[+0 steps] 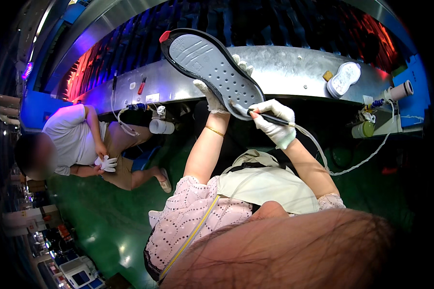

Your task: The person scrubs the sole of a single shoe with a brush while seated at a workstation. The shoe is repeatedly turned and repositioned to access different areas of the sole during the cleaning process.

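A large shoe sole [212, 67], grey inside with a black rim and a red tip at its far left end, is tilted in front of me. My gloved left hand [210, 96] grips it from below, thumb on the near-left edge and fingertips showing past the right edge. In my gloved right hand [277, 121] is a brush [238, 108] with a dark handle. Its tip touches the grey inner face near the end closest to me. From the handle's rear a clear hose [318, 144] curves off to the right.
Beyond the sole runs a metal ledge [279, 72] before a dark strip curtain with red and blue glow. A white sole-shaped piece [344, 79] and a small brown block [327, 75] lie there. At left, another person [77, 139] sits holding white gloves, beside a white canister [161, 126].
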Demonstrator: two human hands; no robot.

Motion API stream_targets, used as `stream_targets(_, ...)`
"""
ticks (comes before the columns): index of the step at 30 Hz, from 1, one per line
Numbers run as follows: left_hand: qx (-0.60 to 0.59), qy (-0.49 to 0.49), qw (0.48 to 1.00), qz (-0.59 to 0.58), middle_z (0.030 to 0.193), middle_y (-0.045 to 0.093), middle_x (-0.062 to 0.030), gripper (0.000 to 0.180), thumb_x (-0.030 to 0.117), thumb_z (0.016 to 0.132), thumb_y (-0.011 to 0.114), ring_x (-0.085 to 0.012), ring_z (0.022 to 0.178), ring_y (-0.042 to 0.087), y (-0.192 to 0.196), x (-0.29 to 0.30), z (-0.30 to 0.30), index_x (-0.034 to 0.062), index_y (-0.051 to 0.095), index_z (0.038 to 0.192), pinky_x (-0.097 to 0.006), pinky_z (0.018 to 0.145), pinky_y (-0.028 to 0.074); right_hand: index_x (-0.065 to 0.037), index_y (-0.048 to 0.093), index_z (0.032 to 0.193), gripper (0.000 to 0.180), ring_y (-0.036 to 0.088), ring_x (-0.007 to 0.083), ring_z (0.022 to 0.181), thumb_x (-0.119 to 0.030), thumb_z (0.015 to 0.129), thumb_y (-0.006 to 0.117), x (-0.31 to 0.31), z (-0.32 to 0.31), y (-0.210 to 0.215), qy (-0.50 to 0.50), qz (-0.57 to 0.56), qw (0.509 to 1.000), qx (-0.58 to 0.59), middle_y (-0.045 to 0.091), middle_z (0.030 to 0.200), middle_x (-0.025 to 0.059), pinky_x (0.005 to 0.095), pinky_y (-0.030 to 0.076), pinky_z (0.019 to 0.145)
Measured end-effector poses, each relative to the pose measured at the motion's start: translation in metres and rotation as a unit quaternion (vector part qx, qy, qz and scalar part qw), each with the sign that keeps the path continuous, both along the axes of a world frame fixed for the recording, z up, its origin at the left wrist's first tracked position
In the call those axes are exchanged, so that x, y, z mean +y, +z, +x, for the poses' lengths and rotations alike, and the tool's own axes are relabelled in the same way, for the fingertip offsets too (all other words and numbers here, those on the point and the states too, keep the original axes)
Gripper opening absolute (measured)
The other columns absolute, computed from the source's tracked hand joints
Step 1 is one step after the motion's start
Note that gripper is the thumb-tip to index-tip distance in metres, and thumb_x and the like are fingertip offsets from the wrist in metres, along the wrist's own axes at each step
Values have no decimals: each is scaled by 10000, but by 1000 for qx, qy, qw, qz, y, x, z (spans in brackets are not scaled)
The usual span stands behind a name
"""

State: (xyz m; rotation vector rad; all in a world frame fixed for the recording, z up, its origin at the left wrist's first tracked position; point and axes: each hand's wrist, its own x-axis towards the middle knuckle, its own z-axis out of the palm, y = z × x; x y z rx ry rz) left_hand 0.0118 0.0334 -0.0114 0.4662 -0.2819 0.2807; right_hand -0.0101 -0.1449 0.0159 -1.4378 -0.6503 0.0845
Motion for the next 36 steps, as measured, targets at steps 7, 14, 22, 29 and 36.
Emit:
stream_targets(7,-7,2,1000,5,1328,518,-161,1163,869,631,536,-305,1164,552,6,2,3,29,366,1417,-511,1087,387,-59,631,906,70,610,63,594,-107,894,681,-5,-2,2,63,96,939,325,713,933,69,165,441,509)
stream_targets(14,-43,-65,996,51,1366,471,-195,1211,838,614,614,-365,1216,513,12,15,8,-35,342,1408,-515,1117,345,-26,658,884,85,621,61,815,-29,835,728,-8,6,2,98,-3,981,166,692,919,44,232,527,766)
stream_targets(22,-33,-84,993,79,1375,463,-199,1220,839,596,623,-382,1231,502,15,14,9,-28,347,1410,-518,1119,346,-39,653,897,88,655,95,679,-61,850,723,-8,11,-11,21,86,970,224,690,839,64,206,517,602)
stream_targets(29,-26,-96,980,173,1315,523,-204,1226,895,617,522,-373,1171,557,21,22,19,-25,355,1411,-478,995,480,-44,612,885,133,666,128,708,-62,835,734,-15,16,-10,110,36,959,258,700,888,106,230,529,627)
stream_targets(36,10,-115,969,217,1309,531,-210,1219,898,615,522,-362,1195,549,30,23,19,-11,370,1413,-471,1014,471,-56,638,911,216,645,155,936,38,761,762,-18,32,-14,134,0,986,95,681,1044,106,299,521,870)
